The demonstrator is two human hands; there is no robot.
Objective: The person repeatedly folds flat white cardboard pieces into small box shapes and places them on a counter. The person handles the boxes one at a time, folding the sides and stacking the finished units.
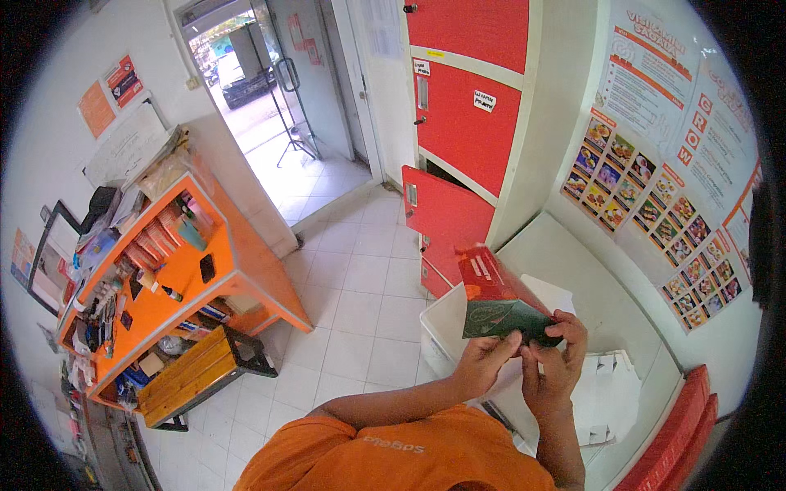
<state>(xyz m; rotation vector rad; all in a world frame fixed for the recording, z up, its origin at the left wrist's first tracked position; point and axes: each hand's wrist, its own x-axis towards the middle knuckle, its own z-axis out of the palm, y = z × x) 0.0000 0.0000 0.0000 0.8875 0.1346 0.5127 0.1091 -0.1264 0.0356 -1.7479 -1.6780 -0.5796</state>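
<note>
- Clock directions taken from the middle of the view.
- Carton, red and dark green with light markings: 4 o'clock, tilted, in both hands over near end of white surface; gap to surface hard to judge.
- Left hand: fingers closed in a pinch on carton's near edge, thumb up against green side.
- Right hand: fingers curled, pinching carton's near right corner; thumb close beside left thumb.
- Hands nearly touching; fingertips behind carton hidden.
- White sheet: just beyond carton, partly covered by it, 4 o'clock.
- White flat stack with dark cut-outs: on white surface, 4 to 5 o'clock, just beside right forearm.
- Red stacked items: near edge of view, 4 o'clock; kind unclear.
- Red lockers: 1 o'clock; lower door ajar, 2 o'clock.
- Posters: on wall, between 2 and 3 o'clock, some with food pictures.
- Orange surface with shelves: 9 o'clock, cluttered; dark phone-like item on it.
- Wooden bench: 8 o'clock, against orange unit.
- Glass door: 11 o'clock, open; dark car outside.
- Orange shirt: person's own, 6 o'clock.
</note>
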